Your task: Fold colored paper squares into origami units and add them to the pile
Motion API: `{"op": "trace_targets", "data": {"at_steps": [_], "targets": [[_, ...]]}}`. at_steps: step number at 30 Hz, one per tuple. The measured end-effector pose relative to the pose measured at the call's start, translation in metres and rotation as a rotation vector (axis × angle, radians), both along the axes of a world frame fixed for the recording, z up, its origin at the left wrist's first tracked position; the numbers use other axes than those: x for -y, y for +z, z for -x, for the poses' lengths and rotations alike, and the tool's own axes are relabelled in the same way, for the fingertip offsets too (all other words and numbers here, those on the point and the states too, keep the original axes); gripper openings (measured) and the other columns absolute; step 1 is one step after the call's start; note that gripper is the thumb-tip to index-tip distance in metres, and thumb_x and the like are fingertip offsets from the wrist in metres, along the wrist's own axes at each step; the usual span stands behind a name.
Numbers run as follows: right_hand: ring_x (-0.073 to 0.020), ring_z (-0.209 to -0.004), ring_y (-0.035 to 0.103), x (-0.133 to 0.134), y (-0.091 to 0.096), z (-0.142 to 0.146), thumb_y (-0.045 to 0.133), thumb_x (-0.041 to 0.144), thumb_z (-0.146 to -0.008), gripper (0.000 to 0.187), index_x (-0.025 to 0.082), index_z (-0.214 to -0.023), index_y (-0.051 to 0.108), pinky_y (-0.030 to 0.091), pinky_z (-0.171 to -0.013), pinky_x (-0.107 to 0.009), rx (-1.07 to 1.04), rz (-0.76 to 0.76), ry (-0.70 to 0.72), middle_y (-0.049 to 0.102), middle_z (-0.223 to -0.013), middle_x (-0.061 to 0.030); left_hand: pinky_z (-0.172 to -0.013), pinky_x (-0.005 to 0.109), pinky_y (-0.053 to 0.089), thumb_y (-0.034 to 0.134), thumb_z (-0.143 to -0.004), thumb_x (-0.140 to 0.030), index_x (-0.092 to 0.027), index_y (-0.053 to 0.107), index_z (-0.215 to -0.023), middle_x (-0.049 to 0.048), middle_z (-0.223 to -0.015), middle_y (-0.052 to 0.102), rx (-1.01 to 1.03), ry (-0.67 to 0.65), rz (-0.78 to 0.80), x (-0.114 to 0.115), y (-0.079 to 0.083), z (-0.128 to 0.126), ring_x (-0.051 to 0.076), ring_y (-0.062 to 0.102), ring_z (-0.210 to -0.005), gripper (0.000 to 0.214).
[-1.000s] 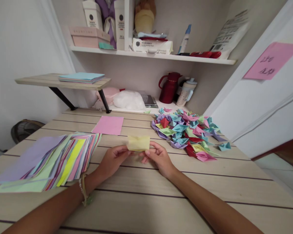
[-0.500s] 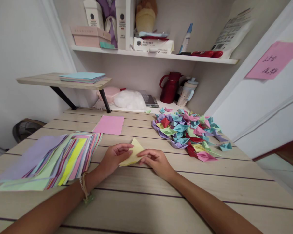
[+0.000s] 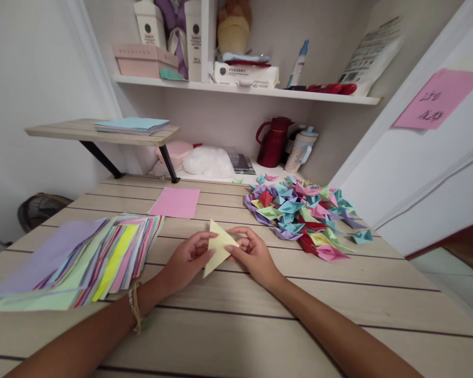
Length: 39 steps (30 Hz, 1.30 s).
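A pale yellow folded paper (image 3: pixel 219 247), triangular in outline, is held between both hands just over the table. My left hand (image 3: pixel 189 257) pinches its left side between thumb and fingers. At its right corner my right hand (image 3: pixel 256 257) grips it, thumb on the front and fingers behind. To the left lies a fanned stack of coloured paper sheets (image 3: pixel 116 262), with a purple sheet on top at its left end. A heap of folded paper boats (image 3: pixel 291 207) in many colours lies to the right.
A single pink sheet (image 3: pixel 175 202) lies behind my hands. A small raised shelf (image 3: pixel 63 128) on black legs carries more paper (image 3: pixel 132 125). At the back stand a red jug (image 3: pixel 273 144) and a pale bottle (image 3: pixel 300 151). A pink note (image 3: pixel 437 100) is on the right wall.
The yellow paper has turned so that its triangular face and a point to the right show. My right thumb has come onto its front. The left hand still pinches it.
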State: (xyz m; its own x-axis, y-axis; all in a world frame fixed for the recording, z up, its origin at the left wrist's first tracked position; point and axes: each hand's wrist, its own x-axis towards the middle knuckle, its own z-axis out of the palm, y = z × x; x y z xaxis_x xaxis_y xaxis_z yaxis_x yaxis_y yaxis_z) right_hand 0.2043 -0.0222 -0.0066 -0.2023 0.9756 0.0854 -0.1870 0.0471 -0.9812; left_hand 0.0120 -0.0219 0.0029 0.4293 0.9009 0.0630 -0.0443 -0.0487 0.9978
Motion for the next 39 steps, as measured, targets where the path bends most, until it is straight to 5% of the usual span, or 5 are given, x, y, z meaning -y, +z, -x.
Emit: {"op": "trace_targets", "data": {"at_steps": [4, 11, 21, 29, 39], "targets": [[-0.011, -0.062, 0.056, -0.003, -0.004, -0.002, 0.069, 0.04, -0.076, 0.03, 0.019, -0.097, 0.065, 0.047, -0.062, -0.024, 0.06, -0.034, -0.045, 0.06, -0.068, 0.0011, -0.072, 0.025, 0.048, 0.06, -0.085, -0.033, -0.018, 0.04, -0.127, 0.0087, -0.098, 0.069, -0.018, 0.07, 0.002, 0.001, 0.005, -0.001, 0.016, 0.065, -0.085, 0.049], [-0.0081, -0.053, 0.039, -0.001, 0.0, -0.004, 0.065, 0.042, -0.078, 0.034, 0.018, -0.103, 0.069, 0.03, -0.049, -0.021, 0.246, -0.093, -0.055, 0.05, -0.06, 0.003, -0.073, 0.027, 0.048, 0.067, -0.079, -0.03, -0.019, 0.031, -0.135, 0.0045, -0.091, 0.066, -0.089, 0.093, -0.132, 0.009, 0.008, -0.003, 0.014, 0.06, -0.077, 0.068], [-0.0105, -0.069, 0.055, 0.009, 0.006, 0.009, 0.078, 0.034, -0.064, 0.061, 0.02, -0.119, 0.056, 0.046, -0.062, -0.023, 0.083, 0.035, 0.076, 0.062, -0.093, -0.0031, -0.064, 0.024, 0.046, 0.077, -0.069, -0.032, -0.022, 0.03, -0.137, 0.0031, -0.092, 0.063, -0.244, 0.106, -0.247, 0.012, 0.007, -0.003, 0.014, 0.057, -0.072, 0.084], [-0.0114, -0.069, 0.055, 0.008, 0.006, 0.012, 0.076, 0.036, -0.066, 0.055, 0.019, -0.115, 0.057, 0.046, -0.063, -0.024, 0.084, 0.037, 0.057, 0.062, -0.084, -0.0021, -0.06, 0.022, 0.044, 0.068, -0.078, -0.03, -0.024, 0.032, -0.139, 0.0001, -0.082, 0.058, -0.146, -0.026, -0.205, 0.011, -0.001, -0.004, 0.011, 0.051, -0.066, 0.071], [-0.0121, -0.074, 0.052, 0.008, 0.005, 0.012, 0.074, 0.039, -0.069, 0.047, 0.019, -0.109, 0.062, 0.044, -0.064, -0.024, 0.149, 0.008, -0.022, 0.059, -0.086, -0.0028, -0.059, 0.021, 0.043, 0.07, -0.076, -0.03, -0.026, 0.035, -0.14, -0.0042, -0.071, 0.052, -0.219, -0.04, -0.241, 0.008, -0.004, -0.002, 0.01, 0.049, -0.062, 0.074]]}}
